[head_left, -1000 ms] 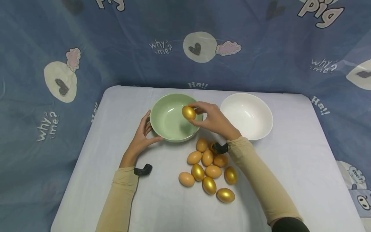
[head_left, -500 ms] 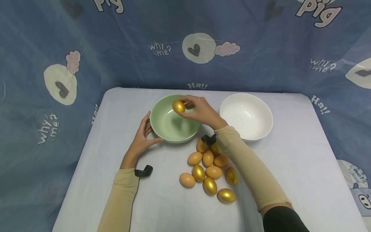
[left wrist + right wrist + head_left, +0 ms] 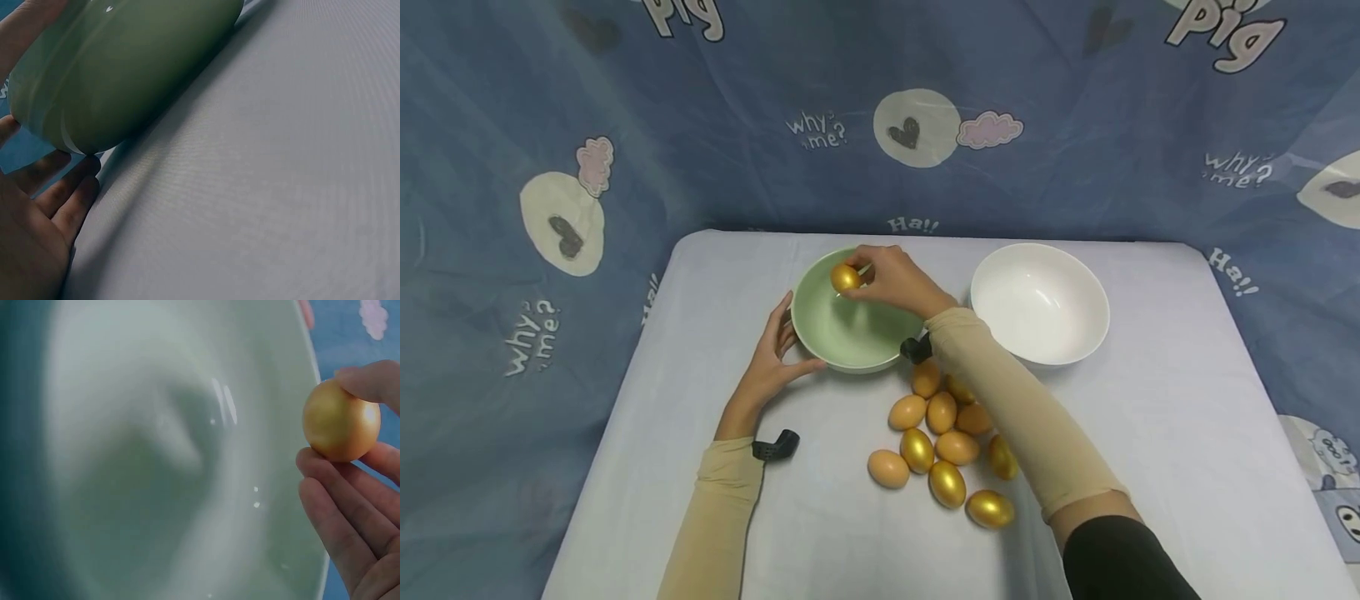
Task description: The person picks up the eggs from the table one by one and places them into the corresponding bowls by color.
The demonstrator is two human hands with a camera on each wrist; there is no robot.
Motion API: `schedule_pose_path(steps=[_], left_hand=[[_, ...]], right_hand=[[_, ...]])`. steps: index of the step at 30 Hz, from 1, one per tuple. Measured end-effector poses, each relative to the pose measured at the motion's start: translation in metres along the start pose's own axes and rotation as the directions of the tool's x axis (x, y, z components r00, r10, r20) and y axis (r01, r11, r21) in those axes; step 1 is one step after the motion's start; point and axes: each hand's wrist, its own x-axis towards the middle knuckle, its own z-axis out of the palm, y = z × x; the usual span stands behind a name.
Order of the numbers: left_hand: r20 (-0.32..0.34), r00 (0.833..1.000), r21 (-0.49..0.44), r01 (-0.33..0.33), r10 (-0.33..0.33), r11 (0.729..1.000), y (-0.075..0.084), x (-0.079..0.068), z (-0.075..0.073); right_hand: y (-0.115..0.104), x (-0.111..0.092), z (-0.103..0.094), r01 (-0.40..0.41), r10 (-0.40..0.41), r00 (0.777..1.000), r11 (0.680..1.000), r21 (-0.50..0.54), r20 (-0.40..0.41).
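My right hand (image 3: 891, 275) pinches a shiny golden egg (image 3: 846, 278) between thumb and fingertips, over the inside of the light green bowl (image 3: 857, 337). In the right wrist view the golden egg (image 3: 342, 420) sits between the thumb above and the fingers below, with the bowl's smooth inner wall (image 3: 144, 506) beside it. At the bowl's left side, my left hand (image 3: 770, 362) rests with spread fingers, its thumb by the near rim. The left wrist view has fairly straight fingers (image 3: 69, 194) with tips at the lower wall of the green bowl (image 3: 134, 75).
A white bowl (image 3: 1041, 304) stands to the right of the green one. Several eggs, golden (image 3: 947, 485) and tan (image 3: 888, 469), lie in a loose cluster on the white tablecloth (image 3: 820, 533). A blue printed curtain (image 3: 737, 150) hangs behind the table.
My right hand has carried the golden egg leftward, from the green bowl's right part towards its far left part. The left hand has stayed at the bowl's side.
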Motion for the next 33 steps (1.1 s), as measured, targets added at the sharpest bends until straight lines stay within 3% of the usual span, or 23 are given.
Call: schedule_pose_path(steps=[16, 24, 33], left_hand=[[-0.01, 1.0, -0.009, 0.012, -0.012, 1.0, -0.001, -0.002, -0.003], [-0.006, 1.0, -0.008, 0.0, 0.0, 1.0, -0.005, -0.003, 0.001], [-0.005, 1.0, 0.01, 0.014, -0.014, 1.0, 0.0, -0.001, 0.001]], right_hand=[[0.0, 0.025, 0.014, -0.058, 0.065, 0.996, 0.994, -0.09, 0.068], [0.005, 0.035, 0.032, -0.069, 0.082, 0.995, 0.979, -0.194, 0.06], [-0.002, 0.038, 0.037, -0.095, 0.117, 0.99, 0.96, -0.262, 0.072]])
